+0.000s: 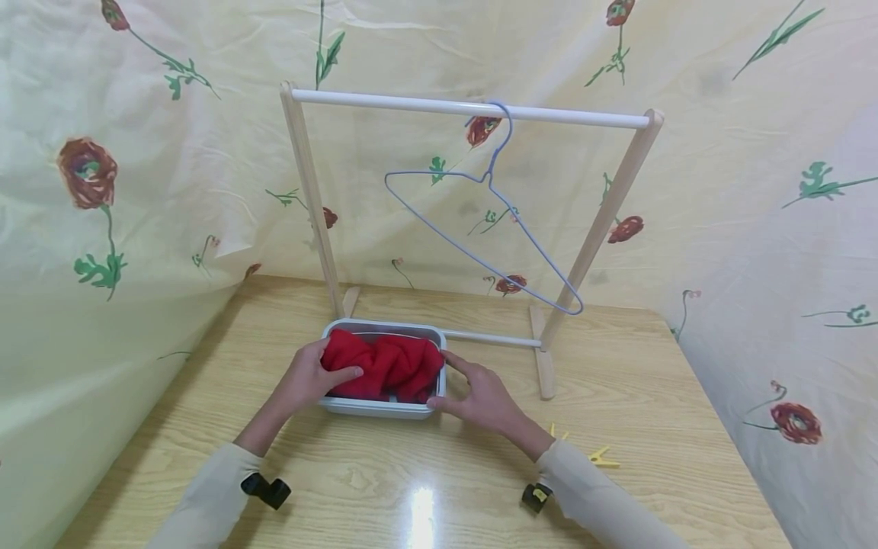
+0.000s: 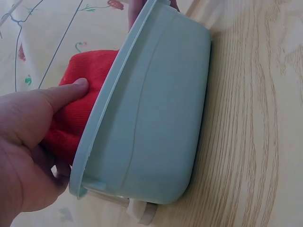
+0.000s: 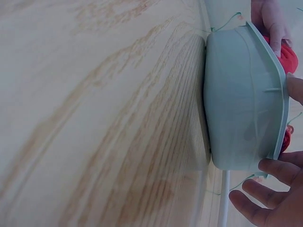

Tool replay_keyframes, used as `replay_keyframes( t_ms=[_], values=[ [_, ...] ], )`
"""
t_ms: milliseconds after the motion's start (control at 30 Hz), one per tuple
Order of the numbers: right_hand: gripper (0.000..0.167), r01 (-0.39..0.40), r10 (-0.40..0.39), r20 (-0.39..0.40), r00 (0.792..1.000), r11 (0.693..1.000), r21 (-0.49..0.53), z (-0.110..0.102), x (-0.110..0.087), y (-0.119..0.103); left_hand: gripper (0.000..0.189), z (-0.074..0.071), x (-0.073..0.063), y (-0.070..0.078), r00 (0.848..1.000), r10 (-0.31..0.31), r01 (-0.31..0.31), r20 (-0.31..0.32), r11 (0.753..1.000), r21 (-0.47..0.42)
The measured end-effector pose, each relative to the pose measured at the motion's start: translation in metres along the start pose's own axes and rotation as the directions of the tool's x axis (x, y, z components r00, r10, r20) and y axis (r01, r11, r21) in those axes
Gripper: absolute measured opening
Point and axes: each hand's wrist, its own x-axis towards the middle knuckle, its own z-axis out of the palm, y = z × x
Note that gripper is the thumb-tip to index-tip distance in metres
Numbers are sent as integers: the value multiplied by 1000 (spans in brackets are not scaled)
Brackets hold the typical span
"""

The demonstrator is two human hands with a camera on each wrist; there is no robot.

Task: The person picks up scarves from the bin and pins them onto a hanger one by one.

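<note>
A grey-green plastic tub (image 1: 377,410) stands on the table with a crumpled red knit cloth (image 1: 401,362) inside. My left hand (image 1: 306,377) is at the tub's left end, its thumb lying over the cloth (image 2: 94,66) and its fingers curled in beside the rim, pinching the fabric. At the opposite end, my right hand (image 1: 483,398) touches the rim, thumb at the near corner and index finger toward the far one. The right wrist view shows its other fingers spread loosely outside the tub (image 3: 236,99).
Behind the tub rises a wooden clothes rack (image 1: 613,202) with a white top rail (image 1: 411,101). A blue wire hanger (image 1: 439,232) hangs from that rail. Yellow clothespins (image 1: 604,459) lie by the right forearm. Flowered cloth (image 1: 171,137) surrounds the wooden table (image 1: 343,480).
</note>
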Motion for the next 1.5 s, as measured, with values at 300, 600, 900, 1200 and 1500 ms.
replay_keyframes(
  t_ms=[300,600,900,1200,1500],
  values=[
    [88,17,-18,-15,1000,1000,-7,1,2,2,41,-1,2,6,996,-28,27,-84,1000,-11],
    [88,19,-19,-10,1000,1000,-8,0,2,2,37,-5,3,14,989,-35,37,-141,999,17],
    [88,10,-10,-3,1000,1000,-7,0,2,1,34,-9,4,18,987,-26,20,-158,999,-43],
    [89,3,-3,1,1000,1000,7,-2,2,-1,34,-14,8,23,984,-13,-7,-179,994,-107],
    [90,-2,2,11,1000,1000,30,-2,1,-2,39,-21,8,30,979,-49,22,-196,991,-135]
  ],
)
